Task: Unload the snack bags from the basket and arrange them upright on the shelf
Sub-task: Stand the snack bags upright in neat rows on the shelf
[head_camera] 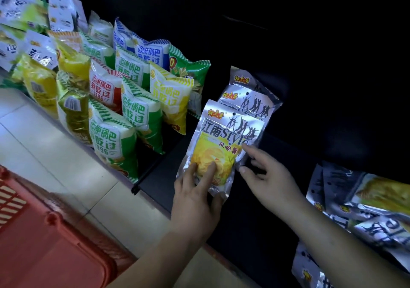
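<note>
Only the head cam here, looking down at a dark shelf (168,172) in a shop. Front and centre is a silver chip bag (224,141) with yellow crisps printed on it, standing upright at the front of a little row — two more silver bags (248,97) of the same kind stand right behind it, overlapping.

The left hand (195,201) is on the lower part of the front bag: two fingers (209,170) are pressed flat on its face and the thumb wraps under the bottom edge, so it's pinching the bag. The right hand (270,177) sits at the bag's right edge with the fingers spread apart, index tip touching the bag's side near the printed lettering and the thumb lower down by the same edge. Can't tell if the thumb actually touches it.

Left of that row, past a black divider, the shelf is packed with upright green, yellow, red and blue snack bags (124,101). Over on the far right there's a loose pile of silver bags (363,216) lying flat and tilted every which way. Bottom left corner shows the red basket (44,243) on the pale tiled floor (66,159) — can't see anything inside it from this angle.
</note>
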### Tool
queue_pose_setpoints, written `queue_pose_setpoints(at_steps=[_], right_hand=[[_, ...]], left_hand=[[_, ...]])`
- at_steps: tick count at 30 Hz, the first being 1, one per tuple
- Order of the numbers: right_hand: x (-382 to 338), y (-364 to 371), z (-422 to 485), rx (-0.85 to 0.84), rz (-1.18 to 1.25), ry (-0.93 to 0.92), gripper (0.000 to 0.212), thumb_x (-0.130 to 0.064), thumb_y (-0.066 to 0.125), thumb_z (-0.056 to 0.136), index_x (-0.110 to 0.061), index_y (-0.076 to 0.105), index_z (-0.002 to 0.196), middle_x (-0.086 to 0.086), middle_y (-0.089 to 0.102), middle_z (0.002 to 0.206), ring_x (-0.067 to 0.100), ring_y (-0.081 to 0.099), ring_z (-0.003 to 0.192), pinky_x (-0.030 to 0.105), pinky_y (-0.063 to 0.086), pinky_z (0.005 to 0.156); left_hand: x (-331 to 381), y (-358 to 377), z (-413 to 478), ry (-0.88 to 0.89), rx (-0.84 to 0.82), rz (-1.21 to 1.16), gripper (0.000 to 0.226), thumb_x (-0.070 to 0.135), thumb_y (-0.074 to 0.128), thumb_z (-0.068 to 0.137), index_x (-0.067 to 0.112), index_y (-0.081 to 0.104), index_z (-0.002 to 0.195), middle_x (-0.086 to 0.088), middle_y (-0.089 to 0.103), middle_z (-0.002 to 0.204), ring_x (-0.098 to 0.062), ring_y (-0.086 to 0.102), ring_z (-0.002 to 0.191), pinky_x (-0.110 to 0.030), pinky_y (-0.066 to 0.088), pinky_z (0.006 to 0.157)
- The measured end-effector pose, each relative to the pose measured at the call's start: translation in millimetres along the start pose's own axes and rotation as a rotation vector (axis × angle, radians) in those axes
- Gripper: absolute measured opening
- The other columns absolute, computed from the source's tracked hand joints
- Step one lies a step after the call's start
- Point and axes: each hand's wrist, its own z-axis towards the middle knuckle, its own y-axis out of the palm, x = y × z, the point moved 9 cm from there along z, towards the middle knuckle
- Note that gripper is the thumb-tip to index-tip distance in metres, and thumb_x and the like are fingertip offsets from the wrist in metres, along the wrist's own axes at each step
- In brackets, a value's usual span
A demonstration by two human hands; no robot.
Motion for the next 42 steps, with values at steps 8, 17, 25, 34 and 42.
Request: queue_pose_setpoints(at_steps=[8,17,25,34,42], right_hand=[[11,-24,-36,-0.004,-0.061,0.072,0.049,-0.028,0.070,0.094,-0.048,0.056,0.136,-0.027,0.058,0.125,-0.009,0.062,0.105,0.017,0.050,0.085],[34,-137,-132,-0.057,-0.409,0.293,0.027,-0.028,0.069,0.094,-0.031,0.070,0.120,-0.016,0.070,0.099,0.001,0.068,0.090,0.034,0.057,0.083],[92,-188,-213,0.224,-0.464,0.384,0.032,-0.045,0.063,0.091,-0.035,0.068,0.121,-0.011,0.063,0.105,0.008,0.066,0.086,0.038,0.056,0.081],[107,-172,-279,0.376,-0.348,0.308,0.036,-0.038,0.060,0.098,-0.028,0.066,0.132,-0.019,0.049,0.131,-0.017,0.046,0.112,-0.003,0.034,0.087],[106,-160,-264,0.417,-0.271,0.237,0.035,-0.042,0.061,0.096,-0.032,0.066,0.129,-0.025,0.055,0.126,0.000,0.055,0.117,0.034,0.051,0.097]], left_hand=[[28,-20,-15,0.117,0.117,-0.129,0.059,0.032,0.064,0.089,0.035,0.049,0.145,-0.004,0.043,0.146,-0.025,0.041,0.134,-0.039,0.041,0.107],[127,63,-72,0.087,-0.296,-0.629,0.037,0.030,0.063,0.086,0.032,0.067,0.122,0.013,0.064,0.107,-0.006,0.066,0.092,-0.035,0.057,0.084],[156,100,-108,0.182,-0.300,-0.387,0.030,0.031,0.070,0.088,0.031,0.070,0.118,0.014,0.059,0.111,-0.012,0.059,0.104,-0.033,0.053,0.088],[174,114,-125,0.338,-0.241,0.078,0.067,0.063,0.068,0.072,0.036,0.060,0.133,0.001,0.054,0.135,-0.031,0.051,0.114,-0.046,0.050,0.087],[122,103,-115,0.034,-0.349,0.052,0.070,0.037,0.072,0.078,0.041,0.045,0.142,0.001,0.055,0.108,-0.028,0.057,0.104,-0.040,0.051,0.084]])
